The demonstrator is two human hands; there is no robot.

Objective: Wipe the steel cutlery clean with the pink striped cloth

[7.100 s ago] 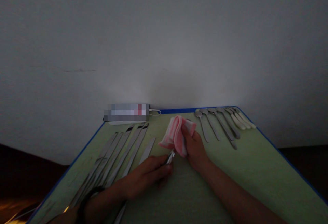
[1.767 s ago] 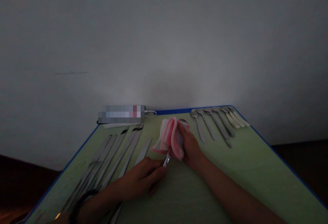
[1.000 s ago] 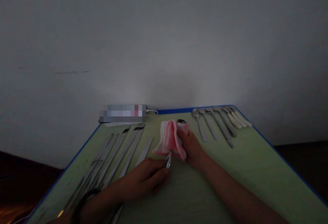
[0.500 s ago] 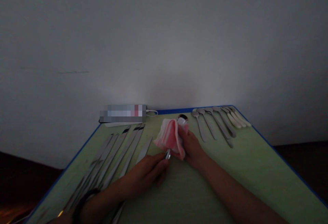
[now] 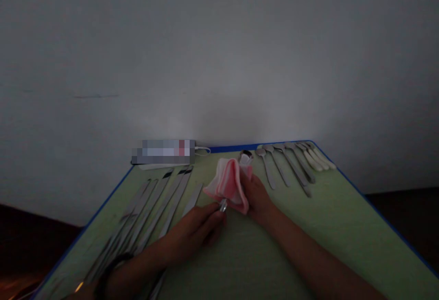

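Behind everything, dim grey wall with a thin dark mark to the left; before it, green counter with a blue rim. Over the counter's middle, a spoon: shiny bowl showing past a pink and white cloth, middle hidden in the folds, handle end toward the near side. Around that end, narrow and holding it, the left hand; curled on the cloth and holding it against the spoon, the right hand. By this pose, probably partway with this one piece: cloth around it, bowl clear. Left undone: cloth not off, spoon not set down. To the right, near the far corner, a fanned row of spoons, then pale handles, all out of either hand. To the left, running under the left forearm, long knives, by the look, with a single blade nearest the cloth. In such poor light, impossible to tell finished from waiting in either row. At the far left corner, a device, face blurred out, with a white cable.
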